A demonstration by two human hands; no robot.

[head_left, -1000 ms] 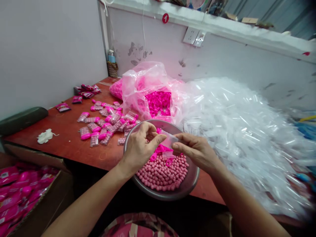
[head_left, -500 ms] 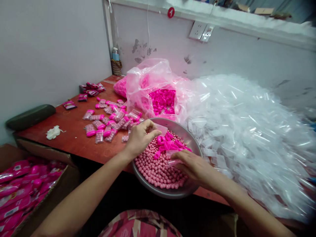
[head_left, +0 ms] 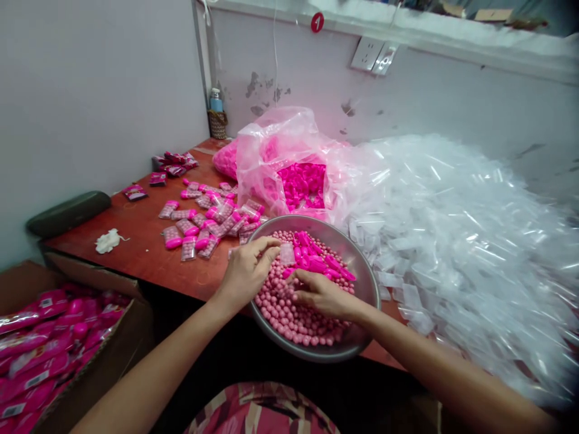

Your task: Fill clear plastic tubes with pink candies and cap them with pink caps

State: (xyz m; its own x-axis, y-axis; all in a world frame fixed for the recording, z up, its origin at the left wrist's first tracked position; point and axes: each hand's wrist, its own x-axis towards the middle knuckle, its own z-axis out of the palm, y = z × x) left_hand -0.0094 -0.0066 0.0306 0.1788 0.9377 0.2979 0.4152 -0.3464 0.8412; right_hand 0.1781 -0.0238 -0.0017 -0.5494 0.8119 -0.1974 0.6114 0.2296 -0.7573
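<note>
A metal bowl (head_left: 371, 301) holds many pink beads (head_left: 289, 319) and a heap of bright pink caps (head_left: 312, 256). Over the bowl's left side, my left hand (head_left: 248, 265) pinches a small clear container (head_left: 287, 254) between thumb and fingers. My right hand (head_left: 319, 294) is low over the beads, its fingers curled together beside several beads and something clear and blurred; what it grips is hard to make out. Left of the bowl, filled bead packs (head_left: 189, 248) with pink ends lie on the red table (head_left: 136, 259).
Behind the bowl stands a plastic bag (head_left: 280, 129) of pink caps. A large pile of clear containers (head_left: 452, 229) covers the right. An open carton (head_left: 122, 337) of pink packets is at lower left, near a dark green case (head_left: 67, 214).
My right hand has moved left and closer to my left hand, down at the beads. The clear container in my left hand now points downward more. The whole view has shifted slightly.
</note>
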